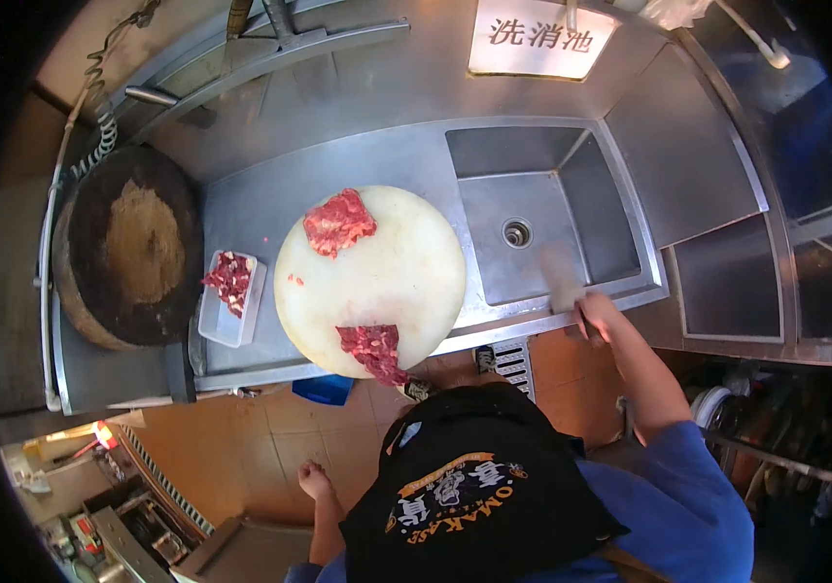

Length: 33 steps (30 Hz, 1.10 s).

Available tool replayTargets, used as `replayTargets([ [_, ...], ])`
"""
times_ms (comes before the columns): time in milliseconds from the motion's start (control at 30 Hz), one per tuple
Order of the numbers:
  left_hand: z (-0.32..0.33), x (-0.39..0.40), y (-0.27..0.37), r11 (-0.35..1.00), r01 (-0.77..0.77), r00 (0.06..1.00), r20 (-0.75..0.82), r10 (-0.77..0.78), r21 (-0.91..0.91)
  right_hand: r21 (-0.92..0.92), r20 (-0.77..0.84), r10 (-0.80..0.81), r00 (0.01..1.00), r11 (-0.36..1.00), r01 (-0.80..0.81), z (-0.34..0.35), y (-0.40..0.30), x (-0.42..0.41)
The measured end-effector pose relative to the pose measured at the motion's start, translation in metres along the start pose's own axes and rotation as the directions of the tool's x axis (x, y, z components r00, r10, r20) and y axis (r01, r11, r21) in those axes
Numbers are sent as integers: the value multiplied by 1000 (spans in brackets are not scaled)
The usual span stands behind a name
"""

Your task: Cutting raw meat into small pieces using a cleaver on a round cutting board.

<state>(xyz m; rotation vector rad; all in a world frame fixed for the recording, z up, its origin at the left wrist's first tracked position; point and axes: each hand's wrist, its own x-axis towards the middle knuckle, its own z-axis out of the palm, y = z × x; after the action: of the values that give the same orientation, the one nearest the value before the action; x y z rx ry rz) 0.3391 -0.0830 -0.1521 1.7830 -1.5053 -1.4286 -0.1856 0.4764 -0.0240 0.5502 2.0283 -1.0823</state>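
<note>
In the head view my right hand holds a cleaver by its handle at the sink's front right edge; the blade is blurred. My left hand hangs low at the left, over the floor, with its fingers curled; whether it holds anything is not plain. On the round white cutting board lie a piece of raw red meat at the far side and a darker piece of raw meat at the near edge. Small meat scraps lie at the board's left. A white plastic tray holds cut meat.
A thick round wooden chopping block stands at the left of the steel counter. Right of the board is a steel sink with a drain. A wall rack holds tools. A blue container is below the counter's front edge.
</note>
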Motion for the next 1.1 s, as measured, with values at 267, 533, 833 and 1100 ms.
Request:
replayTargets([
  [267,41,-91,41,970,214,976,62,-208,-114,-6,354,89,931,996,-93,-39,-35,-52],
  [533,89,-167,25,903,425,891,144,-430,62,-885,-31,-499,866,417,209,-106,-76,34],
  [833,98,-194,-5,909,414,907,109,-408,-51,-971,237,-169,957,4,241,-108,-22,-17],
  [1100,112,-162,80,981,61,989,144,-35,-183,-976,124,-266,956,142,166,-164,-61,-26],
])
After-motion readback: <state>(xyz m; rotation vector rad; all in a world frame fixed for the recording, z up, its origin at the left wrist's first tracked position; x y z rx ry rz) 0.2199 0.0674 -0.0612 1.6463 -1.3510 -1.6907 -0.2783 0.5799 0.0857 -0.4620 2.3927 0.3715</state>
